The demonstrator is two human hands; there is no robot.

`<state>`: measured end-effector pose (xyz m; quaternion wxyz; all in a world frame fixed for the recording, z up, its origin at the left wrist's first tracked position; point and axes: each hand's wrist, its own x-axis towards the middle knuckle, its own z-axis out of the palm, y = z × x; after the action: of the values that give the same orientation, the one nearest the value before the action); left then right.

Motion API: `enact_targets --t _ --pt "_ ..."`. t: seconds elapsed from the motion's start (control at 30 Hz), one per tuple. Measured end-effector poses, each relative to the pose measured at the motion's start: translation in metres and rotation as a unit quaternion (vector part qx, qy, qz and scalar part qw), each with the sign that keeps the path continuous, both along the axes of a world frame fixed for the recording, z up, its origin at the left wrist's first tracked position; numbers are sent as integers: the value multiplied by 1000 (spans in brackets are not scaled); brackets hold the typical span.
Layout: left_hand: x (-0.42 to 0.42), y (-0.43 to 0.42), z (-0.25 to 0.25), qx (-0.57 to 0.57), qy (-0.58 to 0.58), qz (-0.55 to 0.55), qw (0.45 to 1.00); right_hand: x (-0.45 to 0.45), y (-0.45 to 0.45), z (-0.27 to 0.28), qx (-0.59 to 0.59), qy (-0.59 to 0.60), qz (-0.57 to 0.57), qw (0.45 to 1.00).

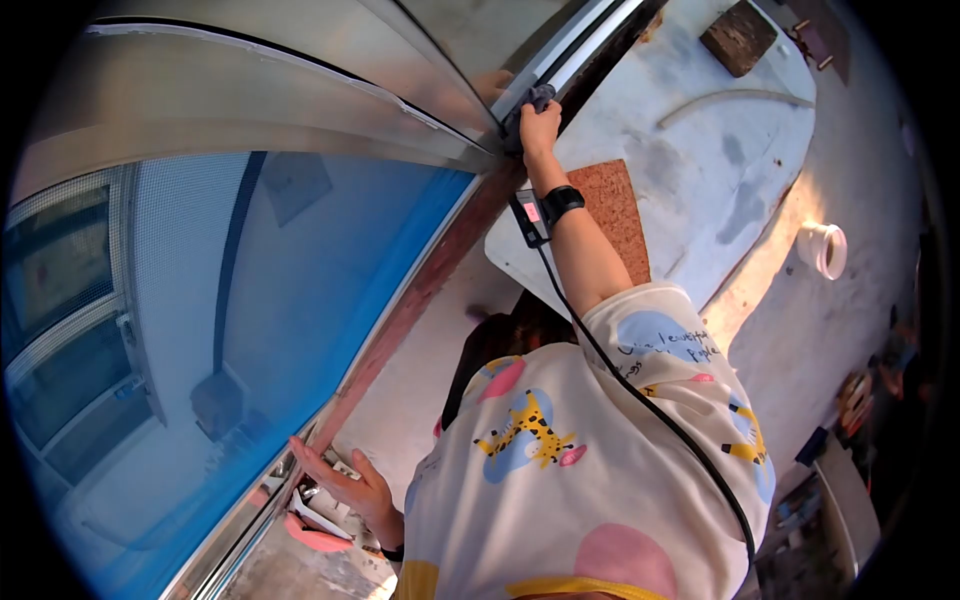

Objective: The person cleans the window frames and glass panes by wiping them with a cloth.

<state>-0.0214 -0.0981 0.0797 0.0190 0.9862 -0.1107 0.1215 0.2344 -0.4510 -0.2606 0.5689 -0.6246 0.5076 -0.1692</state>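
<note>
My right hand [541,125] is closed round a dark grey cloth [530,108], which touches the lower corner of the window frame [495,150]. A black strap with a small device sits on that wrist, and a cable runs from it along the arm. Lower down, my left hand [350,485] has its fingers spread and holds nothing. It is beside the reddish sill [425,280], close to the window track. Blue film or screen [330,270] shows behind the window opening.
A pale board or tabletop [700,150] extends at the upper right, bearing a red-brown slab [612,215], a dark block [738,38] and a curved strip. A white-pink cylindrical container [822,250] stands at the right. A pink item [317,533] lies below my left hand.
</note>
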Motion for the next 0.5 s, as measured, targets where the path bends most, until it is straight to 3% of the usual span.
enact_targets --t 0.17,0.33,0.5 --pt "6 4 -1 0 2 -14 1000 -12 -2 3 19 2 57 998" --pt "5 2 -1 -17 -4 -20 1000 7 -19 2 -67 31 -35 997" --pt "-2 7 -3 10 -9 -1 1000 37 -90 6 -86 81 -51 992"
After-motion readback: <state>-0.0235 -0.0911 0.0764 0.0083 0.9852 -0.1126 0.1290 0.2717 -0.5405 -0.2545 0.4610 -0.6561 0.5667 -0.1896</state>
